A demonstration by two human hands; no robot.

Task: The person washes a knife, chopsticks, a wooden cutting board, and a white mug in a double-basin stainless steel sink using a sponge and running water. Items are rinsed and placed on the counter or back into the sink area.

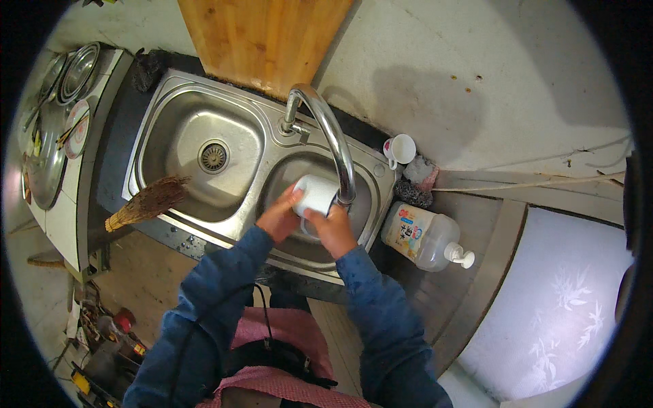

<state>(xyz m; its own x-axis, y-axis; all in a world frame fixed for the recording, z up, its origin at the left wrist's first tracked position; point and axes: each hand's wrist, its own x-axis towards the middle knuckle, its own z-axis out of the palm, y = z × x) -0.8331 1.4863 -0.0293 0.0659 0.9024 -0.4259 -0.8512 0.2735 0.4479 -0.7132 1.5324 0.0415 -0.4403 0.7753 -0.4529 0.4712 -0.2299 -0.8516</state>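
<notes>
A white mug [317,193] is tilted over the right basin [367,224] of a double stainless-steel sink, its mouth close under the spout of the curved chrome faucet [331,130]. My left hand [281,214] grips the mug's closed end from the left. On the other side, my right hand [334,230] holds it near the rim and handle. Whether water is running cannot be made out. The left basin [168,132] shows its drain strainer [213,156]. Across that basin's front edge lies a bundled straw brush [148,202].
At the sink's right corner stand a white cup [400,149], a steel wool scourer [412,193] and a clear pump bottle [423,237]. A wooden board [265,41] leans behind the faucet. Metal bowls [80,74] and a plate with chopsticks [77,130] rest on the tiled counter at left.
</notes>
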